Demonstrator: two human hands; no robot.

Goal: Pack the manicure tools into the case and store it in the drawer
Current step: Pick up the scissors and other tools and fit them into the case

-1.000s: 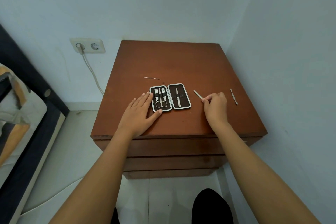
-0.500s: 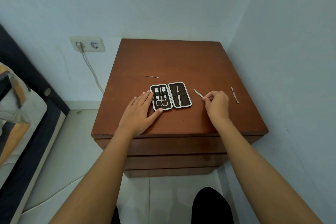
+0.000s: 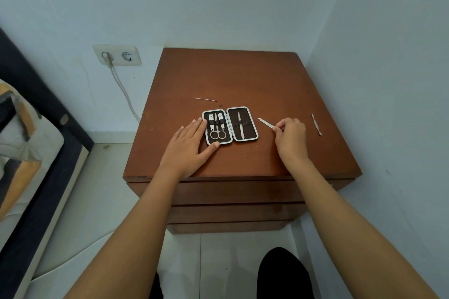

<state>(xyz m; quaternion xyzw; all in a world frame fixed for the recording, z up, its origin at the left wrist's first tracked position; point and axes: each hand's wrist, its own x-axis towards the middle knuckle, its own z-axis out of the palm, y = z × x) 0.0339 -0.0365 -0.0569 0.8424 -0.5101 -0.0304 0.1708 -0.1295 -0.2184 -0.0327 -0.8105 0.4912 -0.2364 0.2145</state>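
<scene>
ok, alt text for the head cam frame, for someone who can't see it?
A person's right hand pinches a slim metal tool beside an open manicure case on a wooden nightstand, while the left hand steadies the case. Two more tools lie loose: a pusher far right, a thin pin behind.

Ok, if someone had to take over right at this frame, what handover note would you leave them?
Left hand: flat on the nightstand, steadying the open case at its left edge.
Right hand: pinch grip on a flat metal tool, right of the case.
In the case: scissors and two other tools in the left half, one tool in the right half.
Loose: thin pin-like tool behind the case, double-ended tool at far right.
Left to do: slot in the three tools, close the case, store it in a drawer; all drawers are shut.
</scene>
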